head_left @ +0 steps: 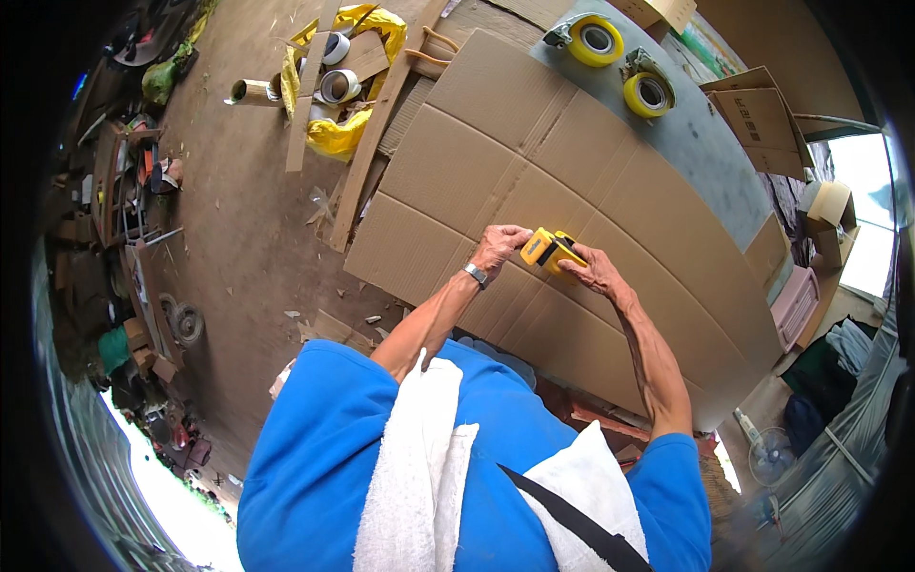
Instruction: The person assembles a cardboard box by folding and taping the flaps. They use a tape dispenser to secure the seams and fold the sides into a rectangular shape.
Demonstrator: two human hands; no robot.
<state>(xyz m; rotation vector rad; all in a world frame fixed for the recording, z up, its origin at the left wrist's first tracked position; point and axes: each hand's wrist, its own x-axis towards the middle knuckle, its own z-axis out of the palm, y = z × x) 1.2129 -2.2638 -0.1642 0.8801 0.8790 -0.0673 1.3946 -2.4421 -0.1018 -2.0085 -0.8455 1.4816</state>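
A yellow and black tape measure (547, 252) is held between my hands, just above a large creased sheet of brown cardboard (457, 162). My right hand (596, 271) wraps its fingers around the right side of the case. At the opposite end, my left hand (499, 248) pinches the tape measure's edge with thumb and fingers together; its fingertips hide what exactly they grip. No drawn-out blade can be made out. A metal-banded watch (477, 275) is on my left wrist. The cardboard lies flat beneath both hands and stretches off to the far left and the right.
Two round yellow things with dark centres and metal fittings (596, 40) rest on the grey tabletop (710, 157) beyond the cardboard. A yellow bag (338, 138) with white rolls stands at the far left beside a wooden plank (372, 153). Open cardboard boxes (758, 124) and a pink container (799, 305) are right.
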